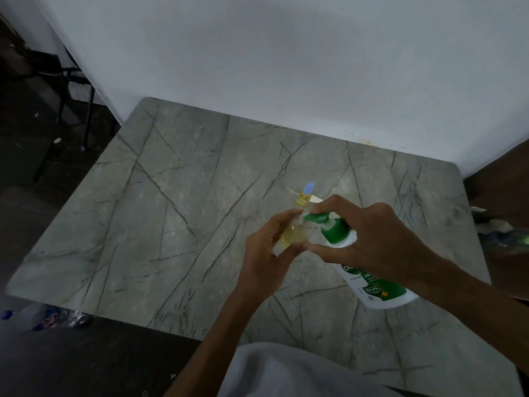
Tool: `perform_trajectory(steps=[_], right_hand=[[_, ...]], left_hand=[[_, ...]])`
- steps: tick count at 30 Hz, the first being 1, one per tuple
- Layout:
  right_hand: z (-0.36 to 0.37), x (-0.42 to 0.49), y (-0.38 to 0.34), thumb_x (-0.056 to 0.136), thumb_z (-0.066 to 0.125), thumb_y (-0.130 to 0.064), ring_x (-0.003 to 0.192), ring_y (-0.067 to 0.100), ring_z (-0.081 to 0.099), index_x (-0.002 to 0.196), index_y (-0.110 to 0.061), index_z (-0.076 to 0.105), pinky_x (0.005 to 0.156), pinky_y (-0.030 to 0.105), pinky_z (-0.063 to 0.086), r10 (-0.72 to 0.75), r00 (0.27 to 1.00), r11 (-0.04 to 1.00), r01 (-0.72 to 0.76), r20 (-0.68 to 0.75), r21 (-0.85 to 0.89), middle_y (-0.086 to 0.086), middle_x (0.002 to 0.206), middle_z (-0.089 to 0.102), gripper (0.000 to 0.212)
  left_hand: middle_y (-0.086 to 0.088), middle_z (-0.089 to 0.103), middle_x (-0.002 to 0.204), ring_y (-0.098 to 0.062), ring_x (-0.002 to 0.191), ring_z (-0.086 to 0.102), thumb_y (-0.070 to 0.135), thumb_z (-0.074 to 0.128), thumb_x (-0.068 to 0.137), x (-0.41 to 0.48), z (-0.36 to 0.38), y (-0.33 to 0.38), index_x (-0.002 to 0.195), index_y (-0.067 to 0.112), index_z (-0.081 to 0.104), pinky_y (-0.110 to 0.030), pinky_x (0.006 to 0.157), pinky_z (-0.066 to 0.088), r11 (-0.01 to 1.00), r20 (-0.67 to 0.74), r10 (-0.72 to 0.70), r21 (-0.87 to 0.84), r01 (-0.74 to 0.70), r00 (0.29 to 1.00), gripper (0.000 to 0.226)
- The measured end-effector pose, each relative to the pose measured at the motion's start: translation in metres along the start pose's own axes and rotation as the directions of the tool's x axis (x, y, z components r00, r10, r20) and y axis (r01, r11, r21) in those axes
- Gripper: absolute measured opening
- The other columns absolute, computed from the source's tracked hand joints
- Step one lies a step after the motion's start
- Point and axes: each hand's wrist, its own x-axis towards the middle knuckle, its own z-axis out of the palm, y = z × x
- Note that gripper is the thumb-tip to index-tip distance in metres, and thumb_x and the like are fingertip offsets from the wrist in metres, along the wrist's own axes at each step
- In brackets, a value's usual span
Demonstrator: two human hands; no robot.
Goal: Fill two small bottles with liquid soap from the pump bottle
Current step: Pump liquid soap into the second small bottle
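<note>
A white pump bottle (380, 290) with a green label and green pump head (317, 217) stands right of the table's middle. My right hand (369, 242) wraps over its neck, with a finger on top of the pump head. My left hand (269, 253) holds a small clear bottle (294, 234) with yellowish liquid in it, its mouth right under the pump's spout. A second small bottle (304, 196), holding yellow liquid and closed with a blue cap, stands on the table just behind.
The grey marble-patterned table (171, 224) butts against a white wall (286, 67). A white scrap (316, 199) lies beside the capped bottle. On the dark floor at left stand chair legs (88, 110), with crushed plastic bottles (43, 316) nearer me.
</note>
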Motion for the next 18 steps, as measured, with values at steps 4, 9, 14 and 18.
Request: perform_trajectory(steps=[4,9,14,18], right_hand=[[-0.0009,0.0018,-0.0004,0.072,0.072,-0.055,0.051,-0.009,0.057,0.111,-0.032,0.050,0.055,0.000,0.043,0.026,1.000,1.000,-0.026,0.000,-0.003,-0.014,0.075,0.065,0.050],[-0.0018,0.0032,-0.0009,0.074,0.067,-0.060,0.062,-0.010,0.059,0.122,-0.036,0.043,0.056,-0.003,0.039,0.015,0.999,0.999,-0.014,0.045,-0.035,-0.023,0.071,0.052,0.059],[0.0003,0.0006,0.0001,0.073,0.068,-0.057,0.053,-0.003,0.061,0.115,-0.035,0.047,0.056,-0.002,0.042,0.012,1.000,1.000,-0.012,0.017,0.001,-0.015,0.077,0.064,0.052],[0.0002,0.0002,0.0000,0.071,0.070,-0.057,0.055,0.001,0.063,0.107,-0.036,0.046,0.055,0.000,0.044,0.040,0.999,0.999,-0.040,-0.011,0.030,-0.017,0.074,0.062,0.048]], left_hand=[[0.003,0.069,0.120,-0.012,0.108,0.068,0.020,0.077,0.083,-0.0003,0.0018,0.0012,0.130,0.020,0.055,-0.036,0.090,0.059,1.000,0.009,0.018,-0.009,-0.018,1.000,0.052],[0.007,0.069,0.119,-0.012,0.109,0.068,0.022,0.078,0.082,0.0009,-0.0005,0.0021,0.126,0.030,0.055,-0.035,0.092,0.057,0.999,-0.015,-0.015,-0.046,0.015,1.000,0.050],[0.005,0.069,0.121,-0.013,0.109,0.068,0.033,0.075,0.081,-0.0003,-0.0006,-0.0007,0.128,0.028,0.057,-0.040,0.090,0.059,1.000,-0.009,-0.008,-0.019,0.008,1.000,0.051],[0.003,0.069,0.121,-0.012,0.106,0.068,0.041,0.069,0.083,-0.0002,0.0025,-0.0007,0.132,0.024,0.054,-0.039,0.084,0.060,0.999,0.020,0.026,0.046,-0.027,0.999,0.054]])
